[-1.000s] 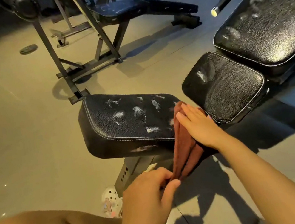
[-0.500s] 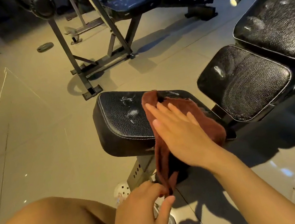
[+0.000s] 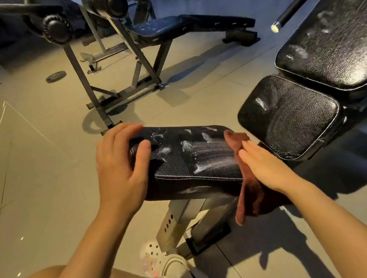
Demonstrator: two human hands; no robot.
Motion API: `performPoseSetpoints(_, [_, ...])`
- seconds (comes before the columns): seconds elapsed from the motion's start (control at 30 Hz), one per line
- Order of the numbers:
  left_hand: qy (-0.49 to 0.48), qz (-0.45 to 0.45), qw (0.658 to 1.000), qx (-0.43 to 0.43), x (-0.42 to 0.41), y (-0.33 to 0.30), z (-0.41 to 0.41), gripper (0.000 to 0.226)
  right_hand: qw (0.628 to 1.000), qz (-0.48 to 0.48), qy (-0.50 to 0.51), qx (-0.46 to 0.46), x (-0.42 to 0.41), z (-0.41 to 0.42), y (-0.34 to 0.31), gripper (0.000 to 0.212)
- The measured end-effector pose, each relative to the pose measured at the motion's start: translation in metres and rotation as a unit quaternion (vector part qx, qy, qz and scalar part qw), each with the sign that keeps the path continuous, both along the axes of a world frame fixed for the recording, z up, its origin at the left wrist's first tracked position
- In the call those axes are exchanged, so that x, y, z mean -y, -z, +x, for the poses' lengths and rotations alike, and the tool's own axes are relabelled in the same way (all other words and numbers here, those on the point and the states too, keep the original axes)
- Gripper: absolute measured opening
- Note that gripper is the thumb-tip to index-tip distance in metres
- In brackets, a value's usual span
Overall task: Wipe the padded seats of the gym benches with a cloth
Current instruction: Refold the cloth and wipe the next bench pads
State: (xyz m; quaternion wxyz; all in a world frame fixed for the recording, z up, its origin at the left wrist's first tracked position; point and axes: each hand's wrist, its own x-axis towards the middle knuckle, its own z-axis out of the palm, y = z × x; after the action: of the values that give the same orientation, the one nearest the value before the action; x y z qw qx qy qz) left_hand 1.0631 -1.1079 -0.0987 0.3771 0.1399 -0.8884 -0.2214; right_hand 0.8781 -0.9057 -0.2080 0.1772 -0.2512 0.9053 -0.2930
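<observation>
Head view, left hand (image 3: 120,174) newly gripping seat (image 3: 191,159)

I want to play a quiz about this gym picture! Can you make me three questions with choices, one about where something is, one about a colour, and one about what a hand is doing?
1. Where is the cloth?
A. At the right end of the near seat pad
B. On the floor by the weight plate
C. On the far bench

2. What colour is the cloth?
A. Blue
B. Reddish brown
C. White

3. What is the left hand doing?
A. Hanging in the air
B. Pinching the cloth
C. Gripping the left end of the seat pad

Answers:
1 A: it drapes over the pad's right edge under the flat right hand.
2 B: it looks rusty brown against the black pad.
3 C: its fingers and thumb curl round the pad's end.
</observation>
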Motion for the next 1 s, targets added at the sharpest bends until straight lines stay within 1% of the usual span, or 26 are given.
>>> performPoseSetpoints(0.1, [0.033,0.045,0.998,-0.013,0.000,0.011,-0.009,0.038,0.998,0.021,-0.029,-0.053,-0.002,0.024,-0.009,0.094])
performPoseSetpoints(0.13, [0.036,0.048,0.998,-0.026,-0.001,0.013,-0.009,0.038,0.997,0.023,-0.040,-0.064,0.001,0.037,-0.015,0.086])
performPoseSetpoints(0.2, [0.037,0.049,0.997,-0.044,0.000,0.015,-0.010,0.040,0.995,-0.020,-0.072,-0.058,0.011,0.066,-0.033,0.066])
performPoseSetpoints(0.27, [0.035,0.063,0.996,-0.051,0.001,0.017,-0.010,0.041,0.989,-0.072,-0.116,-0.060,0.023,0.097,-0.059,0.057])
performPoseSetpoints(0.33, [0.030,0.077,0.995,-0.055,0.001,0.020,-0.010,0.040,0.980,-0.119,-0.139,-0.075,0.032,0.110,-0.072,0.062])
performPoseSetpoints(0.37, [0.027,0.080,0.995,-0.055,0.001,0.021,-0.010,0.040,0.979,-0.136,-0.131,-0.078,0.036,0.108,-0.073,0.065])
performPoseSetpoints(0.43, [0.020,0.084,0.995,-0.055,0.001,0.022,-0.011,0.040,0.980,-0.143,-0.116,-0.075,0.042,0.097,-0.071,0.065])
performPoseSetpoints(0.57, [0.013,0.093,0.994,-0.055,0.002,0.021,-0.010,0.041,0.985,-0.092,-0.136,-0.048,0.044,0.081,-0.062,0.060])
performPoseSetpoints(0.63, [0.011,0.106,0.993,-0.052,0.001,0.022,-0.009,0.041,0.991,-0.070,-0.100,-0.047,0.035,0.067,-0.042,0.060])
performPoseSetpoints(0.67, [0.010,0.112,0.992,-0.053,0.001,0.021,-0.009,0.041,0.994,-0.040,-0.076,-0.064,0.027,0.056,-0.028,0.070])
performPoseSetpoints(0.7, [0.012,0.118,0.991,-0.057,0.000,0.021,-0.010,0.040,0.996,-0.019,-0.052,-0.076,0.017,0.041,-0.014,0.084])
performPoseSetpoints(0.73, [0.016,0.123,0.990,-0.064,-0.001,0.020,-0.011,0.038,0.996,-0.004,-0.041,-0.076,0.007,0.027,-0.005,0.097])
performPoseSetpoints(0.77, [0.019,0.130,0.989,-0.071,-0.001,0.020,-0.011,0.035,0.998,-0.005,-0.030,-0.050,-0.002,0.014,0.001,0.095])
performPoseSetpoints(0.8, [0.021,0.137,0.987,-0.077,-0.001,0.020,-0.012,0.032,1.000,-0.012,-0.007,-0.005,-0.010,0.006,0.003,0.078])
performPoseSetpoints(0.83, [0.022,0.141,0.987,-0.079,0.000,0.020,-0.012,0.030,1.000,-0.013,0.004,0.019,-0.014,0.002,0.002,0.061])
performPoseSetpoints(0.87, [0.022,0.144,0.986,-0.079,0.000,0.020,-0.013,0.029,1.000,-0.017,0.013,0.022,-0.015,0.001,0.002,0.053])
performPoseSetpoints(0.9, [0.022,0.147,0.986,-0.077,-0.001,0.019,-0.013,0.030,1.000,-0.014,0.015,0.008,-0.014,0.002,0.001,0.052])
performPoseSetpoints(0.93, [0.021,0.150,0.986,-0.076,-0.002,0.019,-0.012,0.031,1.000,0.002,0.005,-0.013,-0.011,0.006,0.001,0.058])
performPoseSetpoints(1.0, [0.012,0.147,0.986,-0.072,-0.005,0.017,-0.012,0.038,0.994,0.045,-0.061,-0.075,-0.003,0.021,-0.008,0.085])
